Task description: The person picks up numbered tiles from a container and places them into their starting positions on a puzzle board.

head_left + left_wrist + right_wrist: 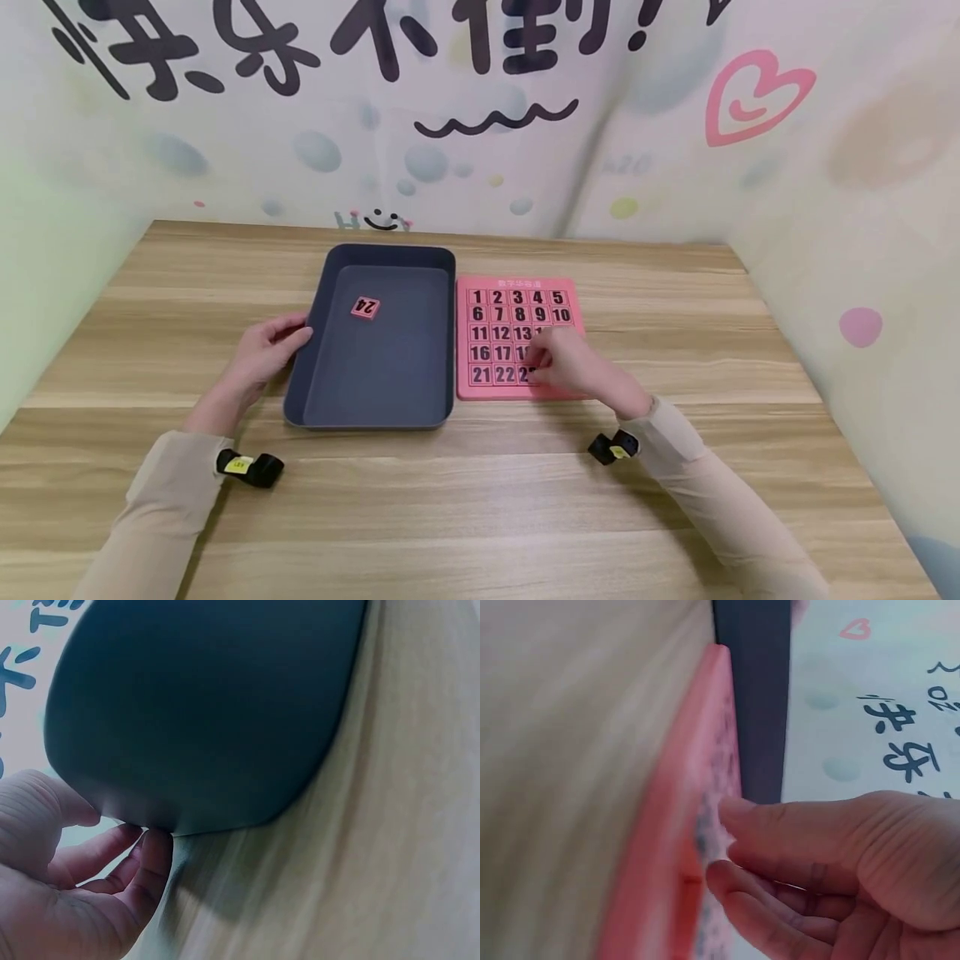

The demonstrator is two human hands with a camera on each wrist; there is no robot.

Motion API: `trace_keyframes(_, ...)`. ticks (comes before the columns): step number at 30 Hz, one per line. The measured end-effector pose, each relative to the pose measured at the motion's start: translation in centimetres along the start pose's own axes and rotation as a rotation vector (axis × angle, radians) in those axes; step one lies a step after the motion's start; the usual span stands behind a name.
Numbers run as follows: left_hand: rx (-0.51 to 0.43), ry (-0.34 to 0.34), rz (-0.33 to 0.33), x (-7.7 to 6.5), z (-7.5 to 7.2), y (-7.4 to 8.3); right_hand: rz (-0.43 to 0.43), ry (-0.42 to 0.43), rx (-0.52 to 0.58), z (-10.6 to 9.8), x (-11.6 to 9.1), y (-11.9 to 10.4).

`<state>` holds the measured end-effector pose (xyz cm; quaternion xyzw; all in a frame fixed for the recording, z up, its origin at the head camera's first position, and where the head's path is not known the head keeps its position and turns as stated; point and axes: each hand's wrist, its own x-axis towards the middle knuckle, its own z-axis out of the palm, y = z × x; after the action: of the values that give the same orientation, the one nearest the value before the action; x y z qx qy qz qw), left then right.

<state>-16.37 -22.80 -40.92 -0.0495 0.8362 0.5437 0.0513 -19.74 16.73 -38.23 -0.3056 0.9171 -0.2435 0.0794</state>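
Observation:
My left hand [272, 348] holds the left side of a dark grey tray [444, 333], its thumb at the rim and fingertips against the outer wall in the left wrist view. Inside the tray lies one pink tile [365, 307] with a black 24, turned askew. Right of it is a pink number puzzle board [517, 283] with rows of numbered tiles. Over its lower right part is my right hand [566, 360], thumb and fingertips at the 23 tile [527, 374] with a small gap between them. That hand hides several places; red-orange bare slots [688, 907] show below its fingers.
Tray and board stand side by side on a wood-grain table [450, 517]. Behind them rises a pale wall [637, 167] with black lettering and a pink heart. Each wrist wears a small black camera, the left one [258, 469] near the tray's front corner.

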Motion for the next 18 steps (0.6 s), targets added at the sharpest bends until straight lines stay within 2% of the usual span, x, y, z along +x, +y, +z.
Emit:
trace_keyframes(4, 0.015, -0.006, -0.007, 0.0, -0.1, 0.2, -0.033, 0.033, 0.019, -0.6, 1.6, -0.9)
trace_keyframes(7, 0.027, -0.01, -0.011, 0.0, -0.2, 0.2, -0.05, 0.035, 0.077, -1.0, 3.2, -2.0)
trace_keyframes(12, 0.036, -0.009, -0.006, 0.0, -0.1, -0.1, -0.052, 0.029, 0.174, -0.8, 5.9, -3.5)
trace_keyframes(18, 0.026, -0.001, -0.008, 0.0, 0.0, -0.2, -0.034, 0.013, 0.219, 0.1, 8.5, -5.2)
